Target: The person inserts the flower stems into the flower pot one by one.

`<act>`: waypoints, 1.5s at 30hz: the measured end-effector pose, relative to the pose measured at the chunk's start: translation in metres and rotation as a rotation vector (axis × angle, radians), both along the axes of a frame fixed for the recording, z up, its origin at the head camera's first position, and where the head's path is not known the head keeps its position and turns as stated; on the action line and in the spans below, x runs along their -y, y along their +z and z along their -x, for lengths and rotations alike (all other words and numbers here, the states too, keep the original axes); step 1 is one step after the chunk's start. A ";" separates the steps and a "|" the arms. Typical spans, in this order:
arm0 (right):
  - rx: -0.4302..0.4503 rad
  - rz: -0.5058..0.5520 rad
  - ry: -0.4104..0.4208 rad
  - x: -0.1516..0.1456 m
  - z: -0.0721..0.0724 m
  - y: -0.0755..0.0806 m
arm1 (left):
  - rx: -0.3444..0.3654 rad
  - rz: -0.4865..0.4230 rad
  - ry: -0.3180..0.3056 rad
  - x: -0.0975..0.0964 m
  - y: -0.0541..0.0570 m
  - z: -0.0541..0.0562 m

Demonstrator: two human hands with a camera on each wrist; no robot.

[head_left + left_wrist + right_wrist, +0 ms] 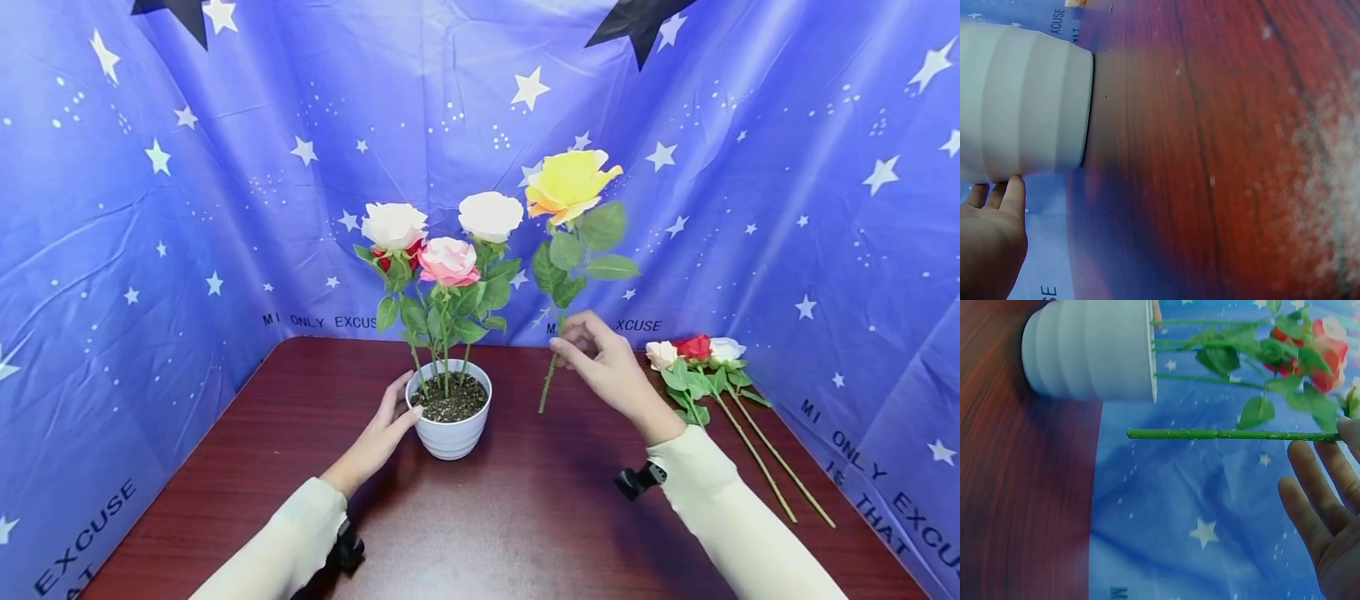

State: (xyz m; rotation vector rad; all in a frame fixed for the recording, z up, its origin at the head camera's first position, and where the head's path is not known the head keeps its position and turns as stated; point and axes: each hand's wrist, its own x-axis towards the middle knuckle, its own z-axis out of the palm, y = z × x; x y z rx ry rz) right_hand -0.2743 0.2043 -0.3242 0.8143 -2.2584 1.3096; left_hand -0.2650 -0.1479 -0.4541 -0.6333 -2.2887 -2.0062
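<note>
A white ribbed flowerpot (452,437) with dark soil stands upright on the table. Roses grow from it: white blooms (491,217), a pink one (448,261) and a partly hidden red one. My left hand (387,425) rests against the pot's left side, thumb near the rim; in the left wrist view extended fingers (1015,197) touch the pot's wall. To the right of the pot, my right hand (603,363) pinches a yellow rose (572,185) by its green stem (1210,434). The stem's lower end hangs free above the table, apart from the pot.
On the right of the dark red wooden table (465,533) lie several loose roses (693,347), pale, red and white, long stems pointing toward the front. A blue star-printed cloth (450,100) hangs behind and along both sides.
</note>
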 end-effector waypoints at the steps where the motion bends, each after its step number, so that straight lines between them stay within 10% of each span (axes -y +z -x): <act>1: 0.005 0.002 0.011 0.004 -0.001 0.001 | 0.000 -0.001 -0.001 0.000 0.000 0.000; 20: -0.009 0.086 0.185 0.079 -0.031 0.039 | 0.000 0.011 0.011 -0.002 0.003 -0.003; 45: -0.015 0.074 0.190 0.138 0.004 -0.014 | -0.007 0.002 0.007 0.000 -0.002 0.000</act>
